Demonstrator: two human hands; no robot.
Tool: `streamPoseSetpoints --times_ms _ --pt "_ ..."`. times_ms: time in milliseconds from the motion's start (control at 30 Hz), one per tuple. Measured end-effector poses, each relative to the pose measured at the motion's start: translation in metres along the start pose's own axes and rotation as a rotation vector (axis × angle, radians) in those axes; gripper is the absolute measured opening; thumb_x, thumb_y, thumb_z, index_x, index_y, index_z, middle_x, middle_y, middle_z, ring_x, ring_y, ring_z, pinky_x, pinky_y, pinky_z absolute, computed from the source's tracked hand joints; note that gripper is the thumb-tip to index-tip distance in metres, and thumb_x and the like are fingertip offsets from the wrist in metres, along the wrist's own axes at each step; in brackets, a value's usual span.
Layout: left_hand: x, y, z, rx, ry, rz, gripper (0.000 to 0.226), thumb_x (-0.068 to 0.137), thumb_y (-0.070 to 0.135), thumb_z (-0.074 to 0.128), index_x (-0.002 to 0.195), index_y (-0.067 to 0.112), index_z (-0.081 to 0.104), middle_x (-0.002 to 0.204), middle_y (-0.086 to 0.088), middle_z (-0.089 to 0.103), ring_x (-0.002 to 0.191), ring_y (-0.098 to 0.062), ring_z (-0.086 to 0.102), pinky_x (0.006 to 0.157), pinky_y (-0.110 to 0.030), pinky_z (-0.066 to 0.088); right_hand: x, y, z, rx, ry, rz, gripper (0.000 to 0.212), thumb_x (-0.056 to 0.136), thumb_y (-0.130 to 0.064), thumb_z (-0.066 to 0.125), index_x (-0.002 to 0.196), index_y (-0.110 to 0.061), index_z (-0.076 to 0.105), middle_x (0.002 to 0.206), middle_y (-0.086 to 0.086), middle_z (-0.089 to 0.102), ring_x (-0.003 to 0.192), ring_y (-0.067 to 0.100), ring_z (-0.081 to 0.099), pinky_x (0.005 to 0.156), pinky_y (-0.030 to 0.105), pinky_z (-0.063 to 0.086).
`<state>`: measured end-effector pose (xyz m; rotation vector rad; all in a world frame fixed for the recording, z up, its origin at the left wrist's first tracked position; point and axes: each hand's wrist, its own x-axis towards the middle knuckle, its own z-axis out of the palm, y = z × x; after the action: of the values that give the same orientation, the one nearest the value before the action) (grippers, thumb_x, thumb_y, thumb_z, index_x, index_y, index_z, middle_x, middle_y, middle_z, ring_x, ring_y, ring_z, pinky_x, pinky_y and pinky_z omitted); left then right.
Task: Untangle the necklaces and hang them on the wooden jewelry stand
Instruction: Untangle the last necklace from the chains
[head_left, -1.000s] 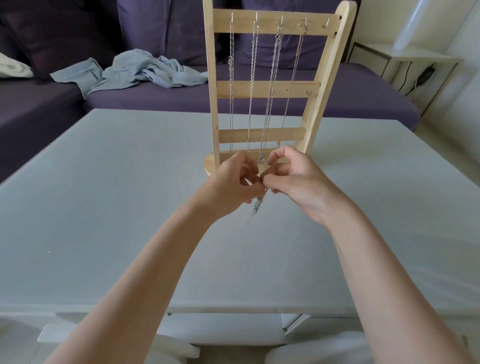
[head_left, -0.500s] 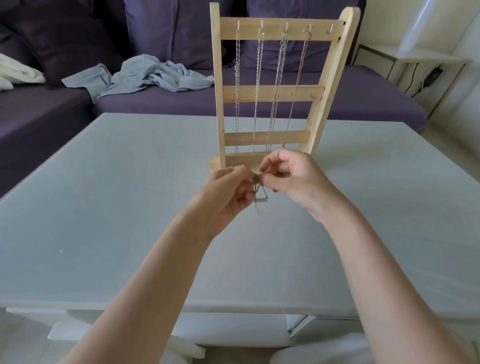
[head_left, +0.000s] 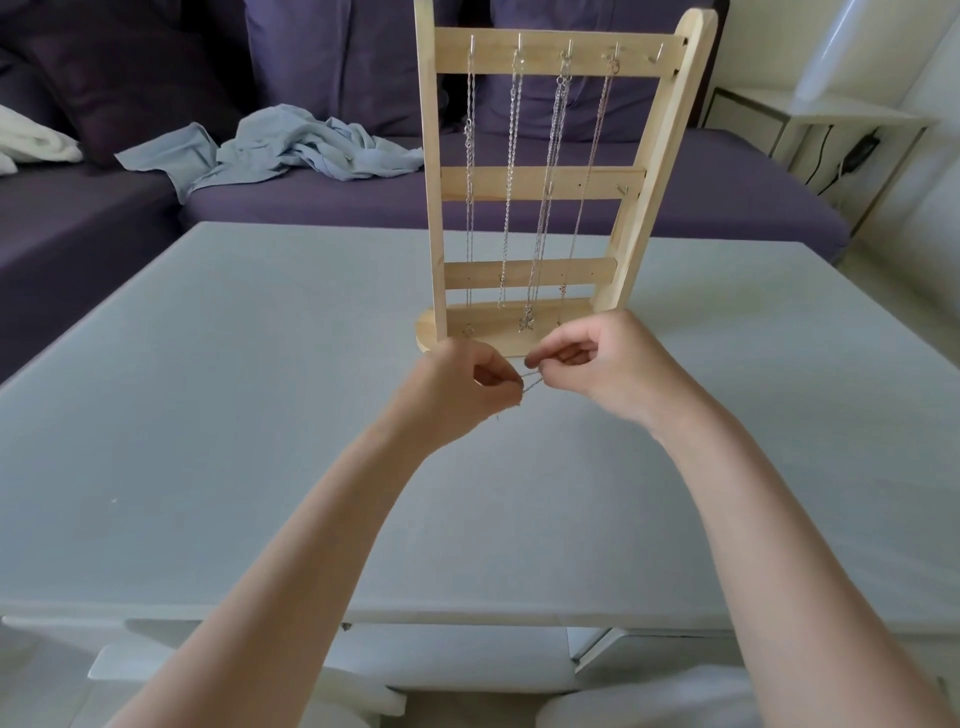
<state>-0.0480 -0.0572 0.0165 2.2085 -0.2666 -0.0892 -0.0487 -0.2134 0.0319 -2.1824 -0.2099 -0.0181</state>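
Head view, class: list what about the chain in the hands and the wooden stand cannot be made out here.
- Chain: only a short stretch shows between the left hand and right hand; curled fingers hide the rest.
- Its clasp and any knots: too small to tell.
- Wooden stand: top of the left post cut off by the upper frame edge.
- Base of the stand: partly hidden behind both hands.

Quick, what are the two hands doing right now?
Left hand: pinching a thin chain.
Right hand: pinching the same chain's other end.

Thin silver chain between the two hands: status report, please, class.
Left hand and right hand both pinching thin silver chain. Wooden jewelry stand carries four necklaces; rightmost top hook free. Nothing blocking.
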Motion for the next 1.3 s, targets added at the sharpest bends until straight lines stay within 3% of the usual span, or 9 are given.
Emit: streamPoseSetpoints --times_ms 133,233,400,533,633,867,1067,1167,1300 --pt "0.003 0.001 -0.003 -0.154 0.023 -0.060 0.013 0.084 0.015 0.057 0.079 0.018 0.069 0.066 0.009 0.059 0.061 -0.006 0.051 0.065 -0.020 0.048 -0.001 0.000 -0.002 -0.006 -0.023 0.020 0.020 0.080 -0.004 0.061 0.078 -0.019 0.073 0.078 0.003 0.069 0.071 0.010 0.057 0.072 0.028 0.046" --pt "0.002 0.006 -0.005 -0.298 -0.019 -0.094 0.020 0.087 0.011 0.053 0.074 0.019 0.066 0.063 0.011 0.056 0.056 0.001 0.047 0.059 -0.011 0.047 -0.002 -0.002 -0.001 0.014 -0.076 0.035 0.022 0.083 -0.005 0.059 0.075 -0.021 0.072 0.076 0.004 0.067 0.066 0.011 0.051 0.069 0.027 0.041" --pt "0.001 0.010 -0.006 -0.419 -0.029 -0.094 0.022 0.090 0.011 0.051 0.072 0.020 0.062 0.053 0.015 0.052 0.056 -0.002 0.047 0.057 -0.011 0.046 -0.003 -0.003 -0.001 0.195 -0.187 0.060 0.012 0.086 -0.011 0.062 0.083 -0.020 0.070 0.075 -0.005 0.063 0.068 0.004 0.051 0.066 0.017 0.045" --pt "0.001 0.010 -0.007 -0.444 -0.015 -0.080 0.019 0.090 0.013 0.053 0.074 0.020 0.061 0.061 0.009 0.052 0.058 -0.003 0.047 0.058 -0.012 0.045 -0.002 -0.001 0.003 0.251 -0.136 0.075 0.011 0.081 -0.016 0.069 0.090 -0.011 0.072 0.088 0.011 0.069 0.076 0.008 0.055 0.066 0.016 0.046" --pt "0.001 0.010 -0.007 -0.480 -0.018 -0.077 0.018 0.091 0.013 0.053 0.075 0.019 0.060 0.065 0.006 0.053 0.059 -0.005 0.046 0.061 -0.015 0.045 -0.001 -0.001 0.005 0.292 -0.134 0.088 0.002 0.080 -0.014 0.070 0.081 -0.013 0.070 0.079 0.006 0.065 0.071 0.008 0.054 0.064 0.015 0.046" --pt "0.006 0.008 -0.010 -0.729 0.030 -0.145 0.018 0.092 0.012 0.053 0.076 0.012 0.061 0.065 0.002 0.052 0.064 -0.009 0.053 0.076 -0.021 0.053 0.001 -0.003 0.004 0.372 -0.171 0.123 0.008 0.082 -0.005 0.065 0.075 -0.009 0.065 0.074 0.004 0.067 0.066 0.011 0.058 0.064 0.020 0.046" --pt "0.007 0.011 -0.009 -1.039 0.030 -0.250 0.014 0.090 0.003 0.050 0.079 0.004 0.059 0.063 -0.001 0.042 0.051 -0.009 0.046 0.057 -0.020 0.051 0.002 -0.003 0.008 0.343 -0.106 0.154 0.014 0.082 -0.003 0.062 0.071 -0.010 0.063 0.070 0.003 0.065 0.064 0.011 0.058 0.064 0.021 0.046" --pt "0.008 0.009 -0.009 -0.993 0.064 -0.258 0.017 0.090 0.003 0.049 0.078 0.007 0.060 0.063 0.001 0.040 0.047 -0.007 0.039 0.052 -0.017 0.046 0.002 -0.003 0.008 0.374 -0.096 0.169 0.011 0.083 -0.004 0.062 0.073 -0.010 0.065 0.069 0.002 0.066 0.062 0.010 0.059 0.063 0.020 0.046" --pt "0.008 0.007 -0.007 -0.524 0.127 -0.197 0.018 0.088 0.008 0.050 0.075 0.014 0.061 0.059 0.005 0.041 0.041 -0.003 0.036 0.051 -0.014 0.041 0.001 -0.002 0.004 0.471 -0.040 0.208 0.008 0.084 -0.005 0.062 0.078 -0.008 0.065 0.065 0.001 0.068 0.058 0.009 0.058 0.059 0.018 0.047"
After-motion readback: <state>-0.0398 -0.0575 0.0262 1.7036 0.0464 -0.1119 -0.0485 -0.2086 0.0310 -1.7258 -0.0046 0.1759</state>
